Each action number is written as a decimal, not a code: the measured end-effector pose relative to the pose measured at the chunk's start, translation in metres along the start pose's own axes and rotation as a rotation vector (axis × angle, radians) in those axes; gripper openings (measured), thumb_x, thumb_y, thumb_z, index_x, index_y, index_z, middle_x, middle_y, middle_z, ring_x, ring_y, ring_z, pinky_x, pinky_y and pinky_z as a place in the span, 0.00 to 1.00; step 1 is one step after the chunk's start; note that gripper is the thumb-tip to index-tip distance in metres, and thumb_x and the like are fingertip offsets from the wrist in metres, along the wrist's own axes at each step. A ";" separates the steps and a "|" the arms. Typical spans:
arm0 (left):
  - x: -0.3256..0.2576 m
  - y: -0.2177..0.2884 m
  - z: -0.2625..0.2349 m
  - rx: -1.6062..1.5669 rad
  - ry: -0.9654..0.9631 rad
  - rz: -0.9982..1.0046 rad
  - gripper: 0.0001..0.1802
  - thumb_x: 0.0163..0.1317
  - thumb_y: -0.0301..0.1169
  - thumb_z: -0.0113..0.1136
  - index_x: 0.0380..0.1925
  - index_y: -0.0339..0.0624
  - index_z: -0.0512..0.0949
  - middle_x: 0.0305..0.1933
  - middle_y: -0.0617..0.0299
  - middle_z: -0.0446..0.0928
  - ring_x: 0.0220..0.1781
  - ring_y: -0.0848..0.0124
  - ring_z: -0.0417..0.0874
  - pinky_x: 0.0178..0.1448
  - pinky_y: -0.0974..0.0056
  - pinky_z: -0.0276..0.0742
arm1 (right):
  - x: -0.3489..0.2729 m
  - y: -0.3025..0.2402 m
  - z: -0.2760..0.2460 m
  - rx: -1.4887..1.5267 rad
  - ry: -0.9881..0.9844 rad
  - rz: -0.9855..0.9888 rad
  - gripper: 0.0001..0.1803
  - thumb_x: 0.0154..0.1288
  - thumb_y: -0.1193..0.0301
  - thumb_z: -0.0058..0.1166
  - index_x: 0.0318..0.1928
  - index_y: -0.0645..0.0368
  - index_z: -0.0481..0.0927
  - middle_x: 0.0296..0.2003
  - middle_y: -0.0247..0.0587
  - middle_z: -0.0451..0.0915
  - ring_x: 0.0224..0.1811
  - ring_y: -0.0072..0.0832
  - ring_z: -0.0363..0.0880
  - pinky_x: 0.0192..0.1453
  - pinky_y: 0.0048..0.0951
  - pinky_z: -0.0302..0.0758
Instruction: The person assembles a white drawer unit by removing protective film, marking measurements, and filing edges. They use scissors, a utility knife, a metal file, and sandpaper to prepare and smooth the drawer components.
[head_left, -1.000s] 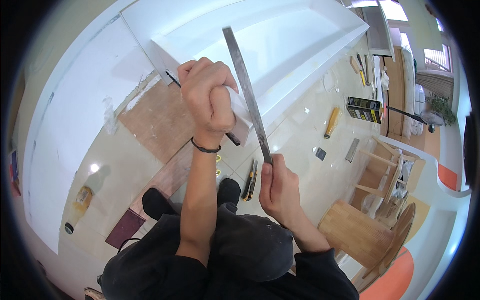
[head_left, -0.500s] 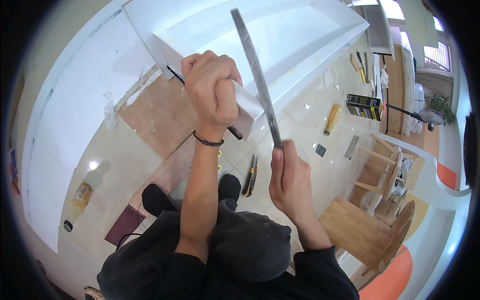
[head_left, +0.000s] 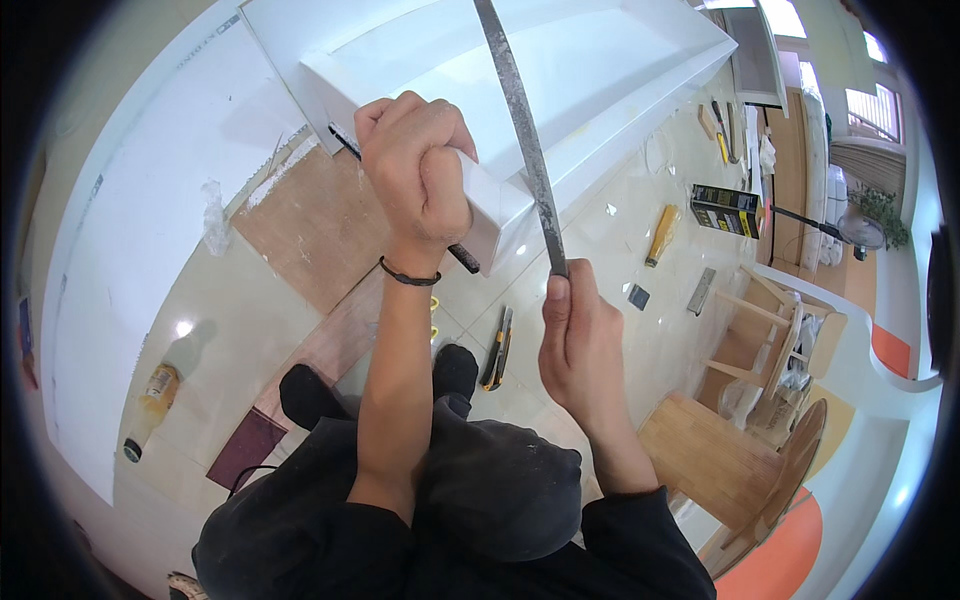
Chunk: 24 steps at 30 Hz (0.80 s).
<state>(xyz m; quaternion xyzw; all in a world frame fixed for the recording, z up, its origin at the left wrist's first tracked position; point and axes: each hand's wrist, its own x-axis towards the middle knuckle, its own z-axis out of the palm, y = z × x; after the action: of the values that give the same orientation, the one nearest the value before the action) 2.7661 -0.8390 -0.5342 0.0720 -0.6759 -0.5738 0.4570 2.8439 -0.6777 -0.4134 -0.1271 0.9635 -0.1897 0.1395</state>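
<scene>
In my right hand [head_left: 583, 335] is a long flat metal file [head_left: 530, 140], its grey face dusted with white and its far end past the top of the picture. It slants up across the corner of a white box-like panel [head_left: 497, 210]; whether it touches cannot be told. My left hand [head_left: 415, 175], a thin dark band on the wrist, is closed over that panel's near end. A dark narrow strip [head_left: 462, 258] shows on both sides of this hand, partly hidden by it.
A large white trough-shaped piece [head_left: 640, 120] lies ahead. On the tiled floor are a utility knife [head_left: 497, 348], a bottle [head_left: 152, 410], a brown board [head_left: 310, 225], a yellow-handled piece [head_left: 662, 235] and a black box [head_left: 726, 211]. Wooden chairs [head_left: 710, 460] stand at right.
The file has slid forward and slightly right, its tip leaving the picture, while the right hand has shifted a little. My left hand keeps its grip on the panel.
</scene>
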 end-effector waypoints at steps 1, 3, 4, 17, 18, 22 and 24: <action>0.001 0.000 0.000 0.000 0.002 -0.003 0.07 0.44 0.28 0.44 0.11 0.45 0.67 0.15 0.64 0.64 0.21 0.66 0.63 0.46 0.63 0.58 | -0.001 0.003 0.004 0.029 -0.060 0.012 0.06 0.76 0.72 0.47 0.44 0.63 0.69 0.22 0.55 0.75 0.23 0.57 0.77 0.28 0.51 0.72; 0.002 0.001 0.000 -0.001 0.007 -0.014 0.07 0.44 0.28 0.44 0.11 0.45 0.67 0.15 0.64 0.65 0.21 0.66 0.62 0.46 0.63 0.58 | -0.005 0.005 0.013 0.093 -0.089 -0.011 0.06 0.75 0.72 0.47 0.44 0.63 0.69 0.22 0.56 0.75 0.24 0.58 0.77 0.28 0.51 0.72; 0.003 0.001 0.000 -0.007 0.013 -0.019 0.07 0.44 0.28 0.44 0.11 0.45 0.67 0.15 0.64 0.65 0.21 0.66 0.62 0.46 0.63 0.58 | -0.006 0.007 0.016 0.096 -0.132 0.014 0.07 0.76 0.72 0.46 0.44 0.64 0.69 0.22 0.58 0.74 0.25 0.58 0.78 0.28 0.51 0.71; 0.001 0.002 -0.001 0.007 0.010 -0.036 0.08 0.45 0.29 0.44 0.11 0.45 0.69 0.15 0.65 0.66 0.21 0.67 0.63 0.48 0.63 0.57 | 0.002 0.017 0.030 0.149 0.010 -0.094 0.08 0.76 0.71 0.47 0.44 0.64 0.68 0.20 0.56 0.73 0.23 0.59 0.76 0.26 0.52 0.69; 0.001 0.003 0.000 0.000 0.013 -0.036 0.08 0.45 0.29 0.44 0.11 0.44 0.69 0.15 0.65 0.66 0.21 0.67 0.63 0.48 0.62 0.57 | -0.007 0.019 0.032 0.140 -0.014 -0.099 0.07 0.76 0.71 0.47 0.43 0.63 0.68 0.20 0.56 0.73 0.23 0.59 0.76 0.26 0.51 0.69; 0.000 0.002 -0.001 0.011 -0.008 -0.008 0.09 0.46 0.29 0.44 0.11 0.44 0.69 0.15 0.64 0.66 0.22 0.67 0.63 0.48 0.62 0.58 | -0.012 0.025 0.023 0.201 0.002 -0.076 0.06 0.75 0.72 0.47 0.43 0.63 0.67 0.20 0.57 0.73 0.23 0.59 0.76 0.26 0.51 0.69; -0.003 0.003 0.000 0.024 -0.023 -0.008 0.09 0.46 0.29 0.44 0.11 0.43 0.68 0.15 0.64 0.65 0.22 0.67 0.63 0.48 0.62 0.58 | 0.002 0.025 0.017 0.232 0.043 -0.040 0.07 0.76 0.71 0.47 0.43 0.63 0.67 0.20 0.55 0.73 0.23 0.59 0.76 0.26 0.51 0.69</action>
<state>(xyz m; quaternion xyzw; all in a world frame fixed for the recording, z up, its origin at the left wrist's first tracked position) 2.7693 -0.8366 -0.5338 0.0739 -0.6876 -0.5682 0.4459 2.8425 -0.6615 -0.4385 -0.1251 0.9351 -0.3055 0.1289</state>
